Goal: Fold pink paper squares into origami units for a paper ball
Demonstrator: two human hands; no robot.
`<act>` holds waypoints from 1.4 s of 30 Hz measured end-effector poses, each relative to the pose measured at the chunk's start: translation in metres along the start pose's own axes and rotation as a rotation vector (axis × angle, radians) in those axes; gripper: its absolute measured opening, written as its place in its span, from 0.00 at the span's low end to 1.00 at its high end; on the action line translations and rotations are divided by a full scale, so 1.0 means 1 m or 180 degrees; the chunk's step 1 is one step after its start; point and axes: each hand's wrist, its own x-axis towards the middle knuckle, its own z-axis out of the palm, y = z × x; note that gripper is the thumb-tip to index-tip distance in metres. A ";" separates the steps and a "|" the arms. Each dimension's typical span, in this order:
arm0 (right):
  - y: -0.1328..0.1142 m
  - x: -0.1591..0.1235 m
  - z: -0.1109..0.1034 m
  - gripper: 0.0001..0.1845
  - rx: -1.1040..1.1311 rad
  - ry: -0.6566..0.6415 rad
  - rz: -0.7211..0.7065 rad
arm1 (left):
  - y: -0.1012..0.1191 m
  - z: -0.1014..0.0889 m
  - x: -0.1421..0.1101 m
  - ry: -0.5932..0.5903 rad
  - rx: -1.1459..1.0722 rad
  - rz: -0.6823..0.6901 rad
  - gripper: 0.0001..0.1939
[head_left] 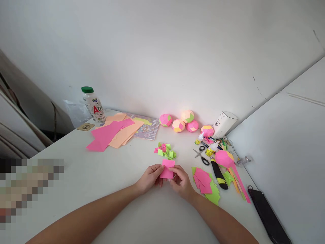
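Note:
A small pink paper rectangle [167, 168] is held up between both hands over the white table. My left hand [150, 176] pinches its left edge, thumb in front. My right hand [181, 182] grips the right edge, with fingers partly behind the sheet. Just beyond the paper lies a small heap of folded green and pink paper pieces [166, 151]. To the right of my right hand is a loose stack of cut pink and green paper pieces [203, 181].
Scissors [202, 156], glue bottles [212, 149] and a yellow-black cutter [218, 173] lie at right, near a phone [269, 217]. Several paper balls [178, 125] line the wall. Large pink and peach sheets [109, 135] and a white bottle [93, 105] with a green cap are at back left.

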 end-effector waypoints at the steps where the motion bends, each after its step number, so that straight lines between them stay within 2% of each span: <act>1: 0.001 0.000 0.000 0.17 -0.0007 0.0028 -0.0006 | -0.001 0.000 0.000 0.0002 0.0010 0.0009 0.20; 14: 0.003 0.001 -0.001 0.08 -0.0017 0.0057 -0.0132 | -0.003 0.001 0.001 0.0025 0.0252 -0.0016 0.21; 17: 0.000 0.002 -0.001 0.05 -0.0002 0.0101 -0.0028 | -0.002 0.001 0.000 -0.0001 0.0275 -0.0060 0.21; 24: -0.001 0.002 -0.003 0.05 0.0183 0.0284 0.0459 | 0.001 0.001 -0.004 -0.0252 0.0481 -0.0053 0.20; 30: 0.003 0.001 -0.002 0.05 0.0467 0.0422 0.0701 | -0.006 -0.001 -0.003 -0.0395 0.0570 0.0027 0.18; 42: 0.001 0.001 -0.001 0.08 0.0476 0.0455 0.0769 | -0.006 0.001 -0.002 -0.0332 0.0659 0.0011 0.17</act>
